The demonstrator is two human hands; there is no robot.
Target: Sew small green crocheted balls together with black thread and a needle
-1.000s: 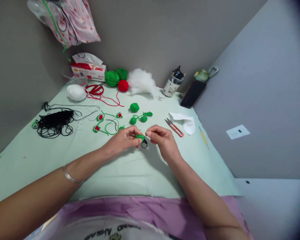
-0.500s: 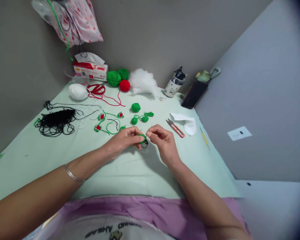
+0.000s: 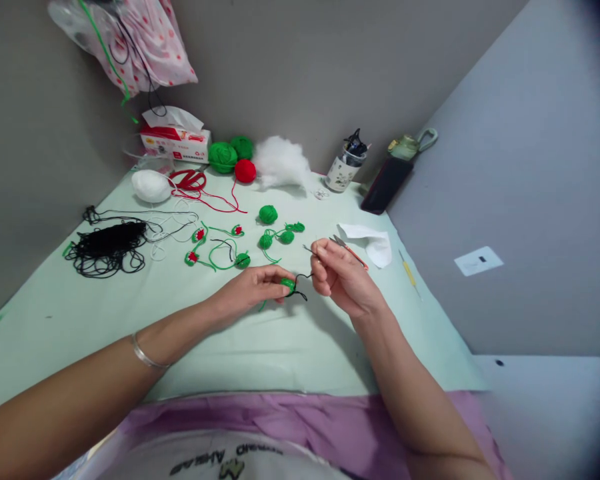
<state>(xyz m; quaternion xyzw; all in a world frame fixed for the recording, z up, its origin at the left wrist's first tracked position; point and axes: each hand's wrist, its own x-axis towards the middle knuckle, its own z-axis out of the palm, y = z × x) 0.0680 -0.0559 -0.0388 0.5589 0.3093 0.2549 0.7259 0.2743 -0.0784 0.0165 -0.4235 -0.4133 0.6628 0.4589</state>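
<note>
My left hand (image 3: 267, 285) is closed around a small green crocheted piece (image 3: 288, 285), part of which its fingers hide. Black yarn (image 3: 303, 275) runs from that piece across a short gap to my right hand (image 3: 341, 272). The thumb and fingertips of my right hand pinch a thin needle (image 3: 307, 249), whose tip juts out to the left; most of it is hidden. Just beyond my left hand lies a small green crocheted ball (image 3: 243, 260) with a dark strand across it. Orange-handled thread snips (image 3: 353, 252) lie behind my right hand, partly covered by it.
Several green balls (image 3: 268, 214) and red-and-green crocheted pieces (image 3: 192, 257) lie mid-table. Tangled black yarn (image 3: 113, 243) and white yarn (image 3: 151, 186) are at left. Stuffing (image 3: 283, 163), a tissue box (image 3: 177, 145), a pen cup (image 3: 343, 172) and a bottle (image 3: 389, 183) line the back.
My right hand has moved right and slightly up, away from the green piece, drawing the black yarn out between the hands. My left hand keeps its hold. The view has shifted slightly.
</note>
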